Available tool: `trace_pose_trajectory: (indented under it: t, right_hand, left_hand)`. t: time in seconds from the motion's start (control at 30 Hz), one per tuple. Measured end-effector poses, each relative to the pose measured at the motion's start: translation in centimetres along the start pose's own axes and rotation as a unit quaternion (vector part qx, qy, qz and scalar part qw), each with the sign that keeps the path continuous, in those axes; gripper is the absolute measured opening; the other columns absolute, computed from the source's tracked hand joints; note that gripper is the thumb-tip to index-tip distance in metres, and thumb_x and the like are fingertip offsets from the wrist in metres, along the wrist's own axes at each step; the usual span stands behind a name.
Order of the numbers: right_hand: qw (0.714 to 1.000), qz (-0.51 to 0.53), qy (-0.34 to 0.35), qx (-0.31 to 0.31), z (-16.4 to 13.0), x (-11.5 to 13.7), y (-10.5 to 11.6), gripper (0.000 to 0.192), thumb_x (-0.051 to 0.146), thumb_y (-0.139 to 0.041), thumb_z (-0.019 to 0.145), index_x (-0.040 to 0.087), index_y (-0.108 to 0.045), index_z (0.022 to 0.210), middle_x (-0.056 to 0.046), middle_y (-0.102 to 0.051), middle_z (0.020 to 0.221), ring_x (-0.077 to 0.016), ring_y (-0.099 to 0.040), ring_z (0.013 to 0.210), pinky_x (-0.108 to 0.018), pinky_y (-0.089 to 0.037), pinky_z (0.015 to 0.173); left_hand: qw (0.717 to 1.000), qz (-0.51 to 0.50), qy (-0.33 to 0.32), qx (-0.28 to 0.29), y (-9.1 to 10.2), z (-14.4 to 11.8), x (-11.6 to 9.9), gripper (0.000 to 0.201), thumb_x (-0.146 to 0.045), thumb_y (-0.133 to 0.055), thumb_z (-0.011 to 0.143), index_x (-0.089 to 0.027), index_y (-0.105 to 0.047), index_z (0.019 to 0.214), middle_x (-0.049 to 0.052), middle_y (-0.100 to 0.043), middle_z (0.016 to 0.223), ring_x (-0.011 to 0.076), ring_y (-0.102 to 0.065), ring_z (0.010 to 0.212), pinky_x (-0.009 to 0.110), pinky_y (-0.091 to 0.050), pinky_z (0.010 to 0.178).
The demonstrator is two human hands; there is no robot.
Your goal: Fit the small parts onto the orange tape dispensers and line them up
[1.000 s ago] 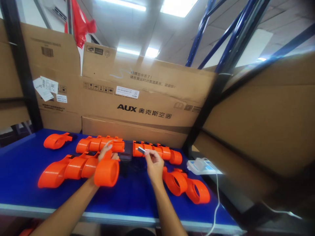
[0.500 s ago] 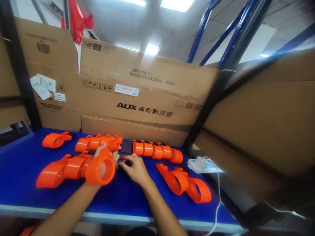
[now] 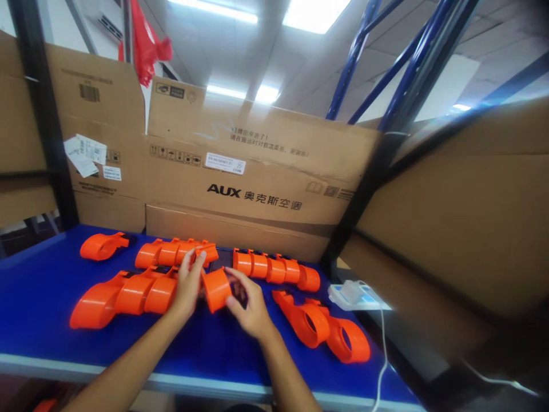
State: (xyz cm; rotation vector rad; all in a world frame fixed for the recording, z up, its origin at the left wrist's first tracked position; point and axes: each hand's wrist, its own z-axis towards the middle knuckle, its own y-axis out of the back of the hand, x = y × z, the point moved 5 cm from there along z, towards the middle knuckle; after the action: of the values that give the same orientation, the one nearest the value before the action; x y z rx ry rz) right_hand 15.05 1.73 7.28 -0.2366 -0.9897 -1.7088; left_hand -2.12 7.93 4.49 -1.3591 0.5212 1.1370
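Between my two hands is an orange plastic tape dispenser [image 3: 217,290], its round body turned broadside. My left hand [image 3: 190,281] is closed around its far left part, with the thumb up. At the right edge of the round body, my right hand [image 3: 249,302] grips with thumb and fingers; some of those fingers are hidden behind it. Just beyond my hands lies a dark tray-like box [image 3: 222,259]. Left of my left hand is a front row of similar orange dispensers [image 3: 132,294], with black parts on top.
More orange dispensers stand in a back left row [image 3: 168,252] and back right row [image 3: 275,270]. A single dispenser [image 3: 100,247] lies far left, and two overlapping ones [image 3: 315,326] lie right. A white power strip [image 3: 358,296] with a cable sits at the right edge. Cardboard [image 3: 253,226] walls the back.
The dispenser has moved right and turned, its ring opening no longer facing me. My right hand has left the small dark part by the box and taken hold of the dispenser.
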Motion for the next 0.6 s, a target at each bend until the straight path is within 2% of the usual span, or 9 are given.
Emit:
trace_pose_trajectory:
  t: [0.07, 0.13, 0.2, 0.3, 0.4, 0.47, 0.53, 0.6]
  right_hand:
    - [0.999, -0.019, 0.02, 0.036, -0.1, 0.7, -0.1, 0.08, 0.047, -0.072, 0.079, 0.022, -0.038, 0.148, -0.011, -0.064, 0.123, -0.0256, -0.064, 0.099, -0.036, -0.053, 0.086]
    - [0.998, -0.035, 0.022, 0.045, -0.2, 1.1, -0.1, 0.095, 0.045, -0.078, 0.073, 0.023, -0.029, 0.152, -0.012, -0.06, 0.13, -0.0271, -0.063, 0.103, -0.039, -0.052, 0.09]
    - [0.998, -0.045, 0.021, 0.044, -0.1, 1.2, -0.2, 0.098, 0.044, -0.079, 0.072, 0.024, -0.027, 0.153, -0.012, -0.06, 0.129, -0.0265, -0.064, 0.101, -0.039, -0.053, 0.088]
    - [0.997, -0.062, 0.022, 0.041, -0.2, 1.1, -0.2, 0.095, 0.046, -0.081, 0.07, 0.024, -0.033, 0.15, -0.012, -0.062, 0.127, -0.0272, -0.065, 0.101, -0.038, -0.054, 0.086]
    - [0.996, -0.081, 0.017, 0.018, -0.3, 0.5, -0.2, 0.093, 0.047, -0.082, 0.069, 0.025, -0.038, 0.148, -0.011, -0.064, 0.121, -0.0268, -0.065, 0.096, -0.038, -0.056, 0.081]
    - [0.995, -0.096, 0.006, -0.012, -0.3, -0.1, 0.1, 0.094, 0.047, -0.082, 0.069, 0.025, -0.037, 0.148, -0.01, -0.065, 0.116, -0.025, -0.066, 0.088, -0.038, -0.057, 0.078]
    - [0.992, -0.114, -0.008, -0.05, -0.4, -0.6, 0.5, 0.094, 0.045, -0.082, 0.07, 0.023, -0.036, 0.149, -0.01, -0.066, 0.11, -0.0235, -0.065, 0.081, -0.038, -0.057, 0.075]
    - [0.988, -0.13, -0.015, -0.08, -0.3, -1.0, 1.0, 0.093, 0.043, -0.08, 0.073, 0.021, -0.033, 0.15, -0.011, -0.067, 0.108, -0.0227, -0.065, 0.078, -0.038, -0.057, 0.073]
  left_hand:
    - [1.0, -0.019, 0.018, -0.011, 0.0, 0.1, 0.3, 0.046, -0.053, -0.073, 0.073, -0.025, -0.063, 0.107, -0.001, -0.067, 0.079, 0.0159, -0.064, 0.069, 0.025, -0.05, 0.065]
    - [0.998, -0.045, 0.046, 0.002, -0.3, 0.1, 0.5, 0.046, -0.051, -0.075, 0.072, -0.024, -0.064, 0.108, 0.001, -0.07, 0.086, 0.0183, -0.067, 0.076, 0.028, -0.052, 0.07]
    - [0.994, -0.068, 0.075, 0.029, -0.7, -0.1, 0.7, 0.047, -0.049, -0.078, 0.069, -0.023, -0.065, 0.107, 0.003, -0.073, 0.095, 0.022, -0.07, 0.085, 0.031, -0.054, 0.077]
    - [0.989, -0.082, 0.104, 0.062, -1.2, -0.3, 0.9, 0.046, -0.047, -0.081, 0.067, -0.024, -0.068, 0.104, 0.005, -0.074, 0.103, 0.027, -0.071, 0.096, 0.036, -0.054, 0.085]
    - [0.989, -0.061, 0.1, 0.093, -1.5, -0.5, 1.1, 0.046, -0.05, -0.077, 0.071, -0.024, -0.07, 0.109, 0.007, -0.074, 0.109, 0.0298, -0.069, 0.105, 0.04, -0.053, 0.092]
    - [0.991, -0.02, 0.057, 0.121, -1.5, -0.8, 0.9, 0.051, -0.053, -0.069, 0.079, -0.025, -0.066, 0.121, 0.009, -0.069, 0.123, 0.0307, -0.062, 0.118, 0.042, -0.049, 0.1]
    - [0.985, 0.053, -0.03, 0.159, -1.6, -1.3, 0.1, 0.058, -0.054, -0.059, 0.087, -0.028, -0.054, 0.138, 0.009, -0.055, 0.143, 0.0301, -0.05, 0.132, 0.045, -0.043, 0.107]
    - [0.955, 0.159, -0.146, 0.206, -1.9, -2.2, -1.2, 0.066, -0.052, -0.058, 0.088, -0.031, -0.04, 0.148, 0.008, -0.038, 0.155, 0.0306, -0.038, 0.14, 0.049, -0.036, 0.112]
